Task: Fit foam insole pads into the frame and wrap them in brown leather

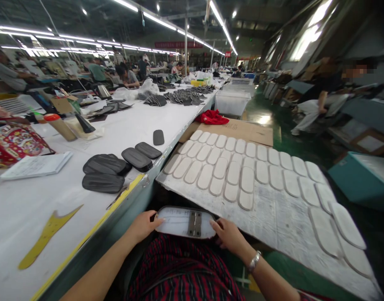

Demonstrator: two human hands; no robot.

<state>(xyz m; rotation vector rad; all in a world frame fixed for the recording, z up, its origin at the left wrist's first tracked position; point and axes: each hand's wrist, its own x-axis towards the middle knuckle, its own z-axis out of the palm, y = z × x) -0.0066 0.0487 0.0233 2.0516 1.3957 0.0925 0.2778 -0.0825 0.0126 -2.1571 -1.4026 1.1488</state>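
Note:
Between my two hands, above my lap, is an oval template board [176,222] with a whitish face, a dark rim and a metal hinge [194,223] fixed right of its middle. My left hand [145,225] pinches the board's left end between thumb and fingers. At the other end, my right hand [228,235] grips the rim, thumb on top. Just beyond the board, rows of pale rounded pieces [233,172] with grey edges lie on a low board [273,213], some overlapping. Stacks of dark oval pieces [137,159] rest on the white table [123,125] to the left.
A yellow template [46,238] lies near the table's yellow-taped edge. Farther back are papers [37,165], an orange-capped bottle [60,126] and piled dark pieces [185,97]. Red cloth [213,117] lies on cardboard [248,130]. A teal bin [364,179] and a seated person [320,100] are at right.

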